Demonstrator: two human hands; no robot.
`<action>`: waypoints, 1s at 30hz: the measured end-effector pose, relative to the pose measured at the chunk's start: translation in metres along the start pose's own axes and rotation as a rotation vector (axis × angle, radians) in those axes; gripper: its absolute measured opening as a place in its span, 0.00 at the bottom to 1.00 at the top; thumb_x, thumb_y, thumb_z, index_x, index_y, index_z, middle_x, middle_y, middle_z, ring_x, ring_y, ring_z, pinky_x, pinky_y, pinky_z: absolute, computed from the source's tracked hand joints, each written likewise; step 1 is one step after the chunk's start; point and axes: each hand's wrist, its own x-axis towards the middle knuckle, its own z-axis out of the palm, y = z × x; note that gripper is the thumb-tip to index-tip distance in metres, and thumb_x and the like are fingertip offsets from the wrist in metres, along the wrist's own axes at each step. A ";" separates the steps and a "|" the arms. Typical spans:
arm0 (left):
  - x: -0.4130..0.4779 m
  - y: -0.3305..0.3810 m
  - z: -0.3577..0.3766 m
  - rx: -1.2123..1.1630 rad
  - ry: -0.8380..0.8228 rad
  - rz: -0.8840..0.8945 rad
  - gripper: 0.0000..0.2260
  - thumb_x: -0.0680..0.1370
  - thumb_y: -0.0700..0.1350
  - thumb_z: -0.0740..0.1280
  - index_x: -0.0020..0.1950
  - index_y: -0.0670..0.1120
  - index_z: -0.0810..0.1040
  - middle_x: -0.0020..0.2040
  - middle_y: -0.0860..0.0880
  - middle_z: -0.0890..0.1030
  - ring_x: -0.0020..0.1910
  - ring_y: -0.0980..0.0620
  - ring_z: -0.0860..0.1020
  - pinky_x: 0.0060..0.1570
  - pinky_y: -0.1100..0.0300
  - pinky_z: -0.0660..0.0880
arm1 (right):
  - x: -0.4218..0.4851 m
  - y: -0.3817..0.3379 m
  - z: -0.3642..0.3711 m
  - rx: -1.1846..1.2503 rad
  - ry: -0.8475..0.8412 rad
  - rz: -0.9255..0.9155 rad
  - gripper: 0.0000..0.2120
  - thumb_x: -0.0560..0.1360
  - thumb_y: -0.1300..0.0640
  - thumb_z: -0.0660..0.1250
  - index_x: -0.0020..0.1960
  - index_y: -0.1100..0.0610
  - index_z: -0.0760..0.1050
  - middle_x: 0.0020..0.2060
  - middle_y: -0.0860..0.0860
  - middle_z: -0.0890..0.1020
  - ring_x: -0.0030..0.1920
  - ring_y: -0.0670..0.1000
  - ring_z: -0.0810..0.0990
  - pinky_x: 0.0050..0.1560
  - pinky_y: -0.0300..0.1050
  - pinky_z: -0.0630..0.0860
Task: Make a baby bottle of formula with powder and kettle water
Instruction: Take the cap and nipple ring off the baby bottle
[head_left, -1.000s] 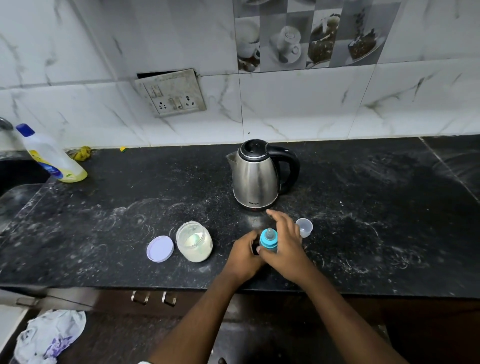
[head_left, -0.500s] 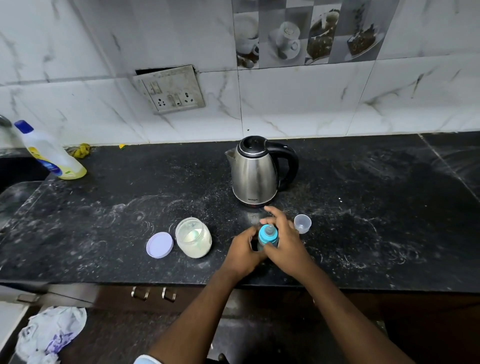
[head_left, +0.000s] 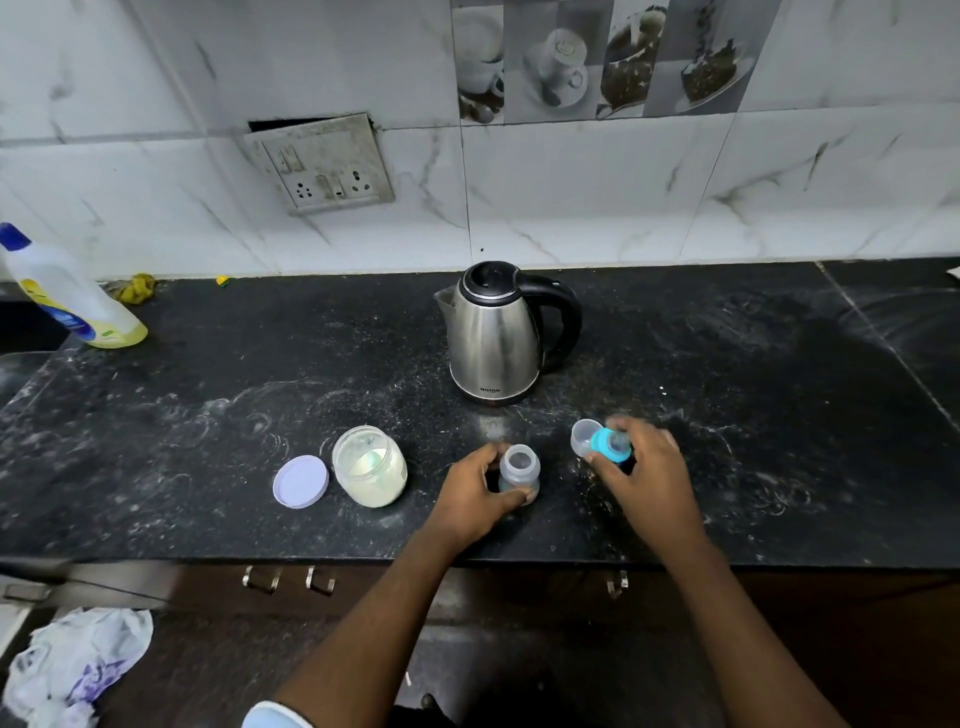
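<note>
1. Two hands are seen at the near edge of the counter (head_left: 727, 364): the left hand (head_left: 470, 499) is wrapped round the bottle (head_left: 519, 470), thumb on the near side, holding it upright just right of the jar (head_left: 370, 473).
2. A moment earlier the teat cap (head_left: 609, 445) sat on the bottle under both hands; now it is off and is pinched in the right hand (head_left: 647, 470), carried to the right, touching or just beside the small clear cup (head_left: 583, 436). The right hand is blurred.
3. The bottle's mouth is thus left open, so filling can probably begin; whether anything is already inside cannot be told.
4. By count: one bottle, one teat cap, one clear cup, one open jar of pale powder, one lilac lid (head_left: 300, 480) lying flat just left of the jar, one steel kettle (head_left: 493, 338) standing farther back, lid down, apart from the hands.
5. One detergent bottle (head_left: 67, 296) stands at the far left, well apart.
</note>
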 end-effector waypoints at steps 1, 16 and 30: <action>0.000 -0.001 0.000 0.008 -0.001 -0.003 0.23 0.69 0.44 0.83 0.62 0.53 0.82 0.57 0.58 0.87 0.58 0.60 0.83 0.62 0.62 0.77 | -0.003 0.010 0.001 -0.071 -0.033 -0.012 0.21 0.74 0.53 0.79 0.64 0.55 0.78 0.56 0.49 0.82 0.58 0.52 0.76 0.56 0.47 0.74; -0.001 0.005 0.000 0.097 0.006 -0.009 0.22 0.71 0.44 0.82 0.62 0.53 0.80 0.57 0.58 0.85 0.56 0.63 0.82 0.57 0.65 0.75 | -0.017 0.045 0.027 -0.284 -0.183 -0.001 0.24 0.76 0.45 0.74 0.69 0.50 0.75 0.68 0.49 0.78 0.66 0.57 0.74 0.62 0.56 0.70; -0.044 0.032 -0.077 0.192 0.297 0.112 0.37 0.70 0.55 0.82 0.77 0.51 0.73 0.81 0.51 0.68 0.80 0.56 0.65 0.79 0.59 0.62 | 0.026 -0.091 0.047 0.021 -0.046 -0.425 0.16 0.81 0.49 0.65 0.66 0.53 0.79 0.63 0.48 0.81 0.64 0.54 0.76 0.66 0.55 0.71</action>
